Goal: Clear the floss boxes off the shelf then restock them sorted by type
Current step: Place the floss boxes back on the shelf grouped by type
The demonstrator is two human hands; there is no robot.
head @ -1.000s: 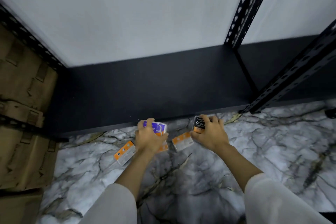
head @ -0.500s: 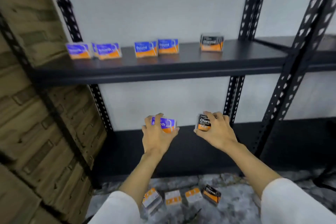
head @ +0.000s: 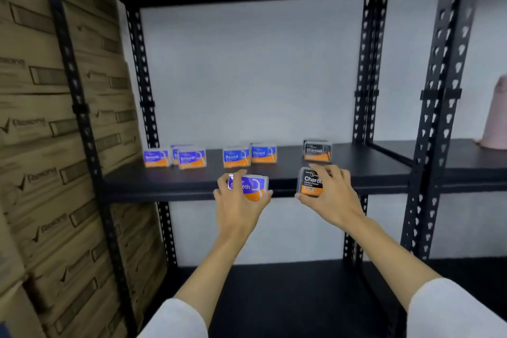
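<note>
Left hand: the left hand (head: 241, 200) has its fingers curled round a small purple-and-orange plastic floss box marked Smooth (head: 251, 186), thumb on the left end, fingertips on the right end, held face-out just in front of the shelf's front edge.
Right hand: the right hand (head: 329, 192) grips a small black-and-orange floss box marked Charcoal (head: 311, 182) from its right side, fingers over the top, thumb underneath.
Shelf: the black metal shelf board (head: 356, 170) lies at 12 o'clock from the hands.
Already stocked: a purple Smooth pair (head: 175, 158) at 10 o'clock, two blue Round boxes (head: 248, 155) at 12, and a black Charcoal box on the shelf (head: 317, 149) at 1 o'clock; there may be another behind it, the blur hides it.
Handling: judged light, rigid and smooth-faced, so likely slippery; each box stands on a narrow base and may tip if nudged.
Where to hold: pinch the short ends, leaving the bottom edge free to set down.
Placement: Smooth belongs left with its kind, Charcoal right.
Surroundings: stacked brown cardboard cartons (head: 41, 145) at 9 o'clock.
</note>
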